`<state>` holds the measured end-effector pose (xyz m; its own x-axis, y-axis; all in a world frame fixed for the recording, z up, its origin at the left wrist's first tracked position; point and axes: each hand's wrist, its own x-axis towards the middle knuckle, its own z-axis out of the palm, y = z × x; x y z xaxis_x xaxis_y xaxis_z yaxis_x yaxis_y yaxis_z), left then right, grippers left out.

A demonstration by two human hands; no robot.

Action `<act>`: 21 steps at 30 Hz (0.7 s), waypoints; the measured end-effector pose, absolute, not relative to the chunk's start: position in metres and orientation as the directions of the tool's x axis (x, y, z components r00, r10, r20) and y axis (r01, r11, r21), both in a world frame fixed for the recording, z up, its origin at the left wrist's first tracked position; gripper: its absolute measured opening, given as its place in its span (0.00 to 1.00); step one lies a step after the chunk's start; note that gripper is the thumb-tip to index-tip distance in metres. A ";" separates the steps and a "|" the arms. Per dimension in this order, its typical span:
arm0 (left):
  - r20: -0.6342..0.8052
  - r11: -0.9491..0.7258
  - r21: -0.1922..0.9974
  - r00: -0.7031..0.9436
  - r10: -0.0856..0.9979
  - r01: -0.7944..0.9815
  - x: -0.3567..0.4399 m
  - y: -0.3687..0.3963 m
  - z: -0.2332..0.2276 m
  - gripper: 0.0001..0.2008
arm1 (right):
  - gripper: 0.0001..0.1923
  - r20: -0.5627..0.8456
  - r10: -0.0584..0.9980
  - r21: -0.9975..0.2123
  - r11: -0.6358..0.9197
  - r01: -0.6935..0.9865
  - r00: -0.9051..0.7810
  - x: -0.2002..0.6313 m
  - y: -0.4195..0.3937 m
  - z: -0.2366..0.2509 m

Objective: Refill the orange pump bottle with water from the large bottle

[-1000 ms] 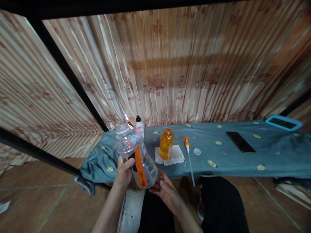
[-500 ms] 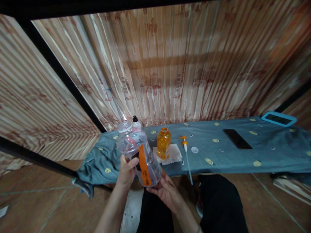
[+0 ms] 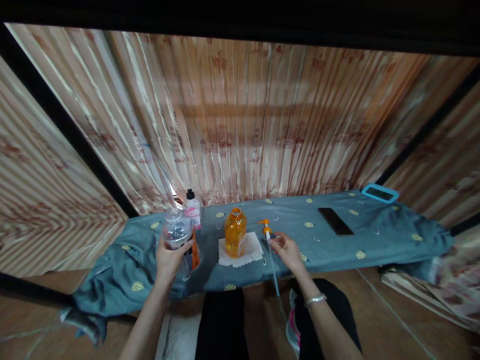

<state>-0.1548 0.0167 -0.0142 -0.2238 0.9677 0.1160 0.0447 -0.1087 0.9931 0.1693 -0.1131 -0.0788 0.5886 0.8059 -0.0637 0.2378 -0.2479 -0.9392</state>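
My left hand (image 3: 169, 261) is wrapped round a large clear plastic bottle (image 3: 176, 231) with an orange label, which stands upright at the left of the cloth-covered bench. My right hand (image 3: 287, 250) has its fingers curled together just right of an orange and white dispenser pump (image 3: 266, 231) with a long tube. Whether these fingertips touch the pump, or what they pinch, is hidden. Between the hands an uncapped bottle of orange liquid (image 3: 235, 235) stands on a white paper napkin (image 3: 252, 248).
Behind the clear bottle stands a small bottle with a black cap (image 3: 193, 210). A dark phone (image 3: 335, 221) and a blue-framed device (image 3: 380, 193) lie to the right on the blue-green cloth (image 3: 330, 255). Dark posts and curtains enclose the bench.
The clear bottle has come down from above my lap onto the bench. My right hand has left its base and moved right to the pump. The white round cap there no longer shows.
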 end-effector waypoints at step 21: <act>0.174 -0.109 0.966 -0.272 0.947 0.235 -0.173 -0.005 -0.069 0.51 | 0.12 -0.248 0.772 -0.874 -0.439 0.209 0.586 0.202 -0.067 -0.046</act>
<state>-0.1735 -0.0050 -0.0691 -0.2718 0.9466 0.1736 0.2355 -0.1094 0.9657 0.2017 -0.0671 -0.0461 0.5860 0.7715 -0.2477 0.2086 -0.4391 -0.8739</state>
